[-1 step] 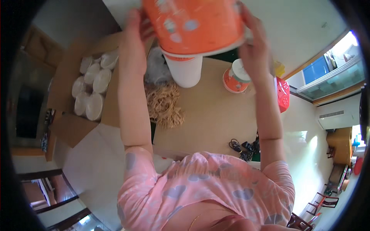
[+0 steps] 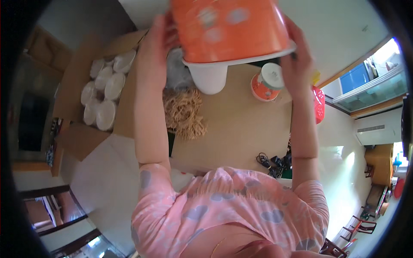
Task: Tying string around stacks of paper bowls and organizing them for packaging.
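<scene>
A large orange tub with pale printed spots and a white rim is raised in front of me, cut off by the top edge. My left hand is blurred and pressed against its left side. Against the right side and rim lies my right hand, its fingers partly hidden behind the tub. Beneath it a white rounded container shows on the brown board, its upper part covered. Farther right stands a smaller orange cup with a pale round lid-like piece on top.
An open cardboard box with several white tubs stands at left. Tan stringy strands and a clear plastic bag lie near my left forearm. Black cables lie near my right elbow; a red basket is beyond that forearm.
The orange tub has shifted to the right and tilted slightly, with both hands moving along on it. The white container beneath it has its upper part more covered now.
</scene>
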Motion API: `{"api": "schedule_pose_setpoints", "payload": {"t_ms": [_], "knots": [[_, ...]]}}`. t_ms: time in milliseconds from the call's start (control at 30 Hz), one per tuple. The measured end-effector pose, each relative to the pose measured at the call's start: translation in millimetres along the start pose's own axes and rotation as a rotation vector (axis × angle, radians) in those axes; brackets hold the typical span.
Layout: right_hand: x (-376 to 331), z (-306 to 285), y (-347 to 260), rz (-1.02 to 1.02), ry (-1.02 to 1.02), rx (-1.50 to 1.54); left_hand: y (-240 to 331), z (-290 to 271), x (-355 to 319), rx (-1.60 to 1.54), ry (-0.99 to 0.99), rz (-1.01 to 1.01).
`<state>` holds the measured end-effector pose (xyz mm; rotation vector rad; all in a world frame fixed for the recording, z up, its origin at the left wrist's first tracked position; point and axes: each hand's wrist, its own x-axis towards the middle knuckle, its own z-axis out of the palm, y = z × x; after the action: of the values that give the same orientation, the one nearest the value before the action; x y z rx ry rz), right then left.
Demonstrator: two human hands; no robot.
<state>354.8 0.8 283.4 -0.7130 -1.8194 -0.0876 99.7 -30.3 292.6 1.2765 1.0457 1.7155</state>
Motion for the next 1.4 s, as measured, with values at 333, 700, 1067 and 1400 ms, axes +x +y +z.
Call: {"api": "schedule_pose_setpoints", "payload": {"t_ms": [333, 700, 1067, 1400], "knots": [[-283, -51, 27, 0.998, -0.733, -0.136, -240, -132, -180, 0.823, 0.124, -0.546], [-326, -48, 6, 1.190, -0.586, -0.180, -303, -97, -201, 1.113, 0.008, -0.364], [-308, -86, -16, 1.220, -0.390, -0.078, -198, -78, -148, 0.504, 0.171, -0.119], [-196, -49, -87, 0.583, -0.208, 0.209, 39, -49, -171, 0.246, 0.160, 0.628]]}}
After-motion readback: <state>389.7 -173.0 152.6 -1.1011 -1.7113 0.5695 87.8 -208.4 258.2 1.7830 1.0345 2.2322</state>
